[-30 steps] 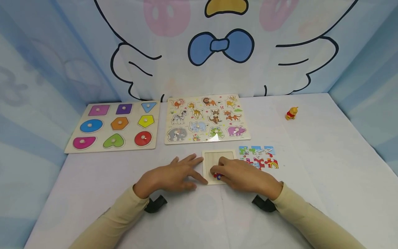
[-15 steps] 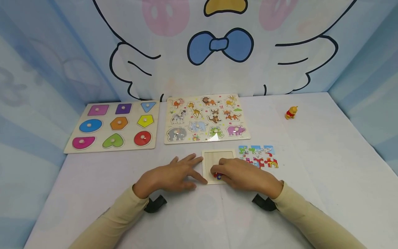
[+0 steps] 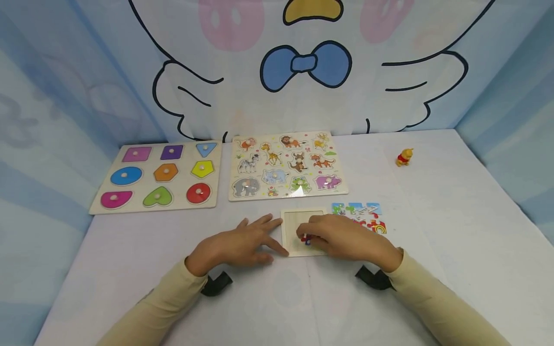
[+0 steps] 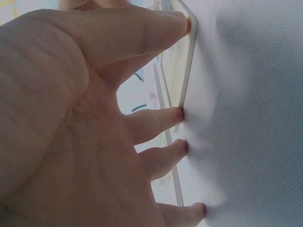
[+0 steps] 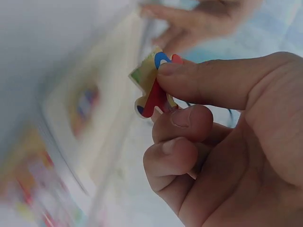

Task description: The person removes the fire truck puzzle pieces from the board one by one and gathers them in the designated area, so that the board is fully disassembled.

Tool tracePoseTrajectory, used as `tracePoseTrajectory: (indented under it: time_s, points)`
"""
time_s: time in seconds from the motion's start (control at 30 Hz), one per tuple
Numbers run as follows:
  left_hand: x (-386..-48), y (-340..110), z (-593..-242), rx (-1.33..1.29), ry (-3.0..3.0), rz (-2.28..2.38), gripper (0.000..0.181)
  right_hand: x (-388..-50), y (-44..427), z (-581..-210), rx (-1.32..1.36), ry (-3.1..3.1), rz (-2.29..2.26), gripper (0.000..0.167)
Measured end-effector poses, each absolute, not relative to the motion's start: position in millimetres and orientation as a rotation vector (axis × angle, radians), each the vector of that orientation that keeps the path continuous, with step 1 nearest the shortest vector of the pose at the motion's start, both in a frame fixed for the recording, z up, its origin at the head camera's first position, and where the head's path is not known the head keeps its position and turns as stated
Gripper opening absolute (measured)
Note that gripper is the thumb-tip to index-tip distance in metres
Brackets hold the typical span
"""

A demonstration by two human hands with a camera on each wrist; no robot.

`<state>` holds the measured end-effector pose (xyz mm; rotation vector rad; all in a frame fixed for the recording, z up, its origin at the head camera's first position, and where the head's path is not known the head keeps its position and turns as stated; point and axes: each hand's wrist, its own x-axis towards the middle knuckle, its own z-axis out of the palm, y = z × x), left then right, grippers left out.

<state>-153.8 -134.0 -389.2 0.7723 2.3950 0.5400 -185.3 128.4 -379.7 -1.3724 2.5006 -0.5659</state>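
Observation:
My right hand [image 3: 346, 238] pinches a small jigsaw puzzle piece [image 5: 154, 85] between thumb and fingers, above the shallow wooden puzzle tray [image 3: 291, 252]. Red, blue and green print shows on the piece in the right wrist view. A blurred coloured patch [image 5: 84, 104], perhaps another piece, lies inside the tray. At the tray's left side, my left hand [image 3: 238, 242] has its fingers spread. Its thumb and a fingertip touch the tray's edge in the left wrist view, while other fingertips rest on the white cloth. Loose jigsaw pieces [image 3: 374, 209] lie right of the tray, partly hidden by my right hand.
Behind the tray lies an animal peg puzzle board [image 3: 292, 194]. A shape peg puzzle board [image 3: 144, 185] is to its left. Far right stands a small yellow bear figurine [image 3: 404, 157] in red. Printed curtains [image 3: 242, 115] border the back and sides of the white-covered table [image 3: 454, 230].
My right hand has shifted slightly to the right and away from me, with the jigsaw piece in its fingers. The left hand stays where it was.

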Motion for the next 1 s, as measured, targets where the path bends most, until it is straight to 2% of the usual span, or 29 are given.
tracePoseTrajectory:
  time_s: [0.3, 0.57, 1.0]
  points:
    - [-153.0, -135.1, -387.8, 0.776, 2.407, 0.528, 0.032, -195.8, 192.6, -342.2, -1.113, 2.667, -0.676, 0.023]
    - [-153.1, -135.1, -388.9, 0.769, 2.405, 0.538, 0.032, -185.9, 224.5, -367.7, -1.0, 2.611, -0.616, 0.023]
    - [-152.5, -134.6, -390.7, 0.758, 2.403, 0.551, 0.032, -177.1, 222.9, -393.8, -1.086, 2.568, -0.577, 0.024]
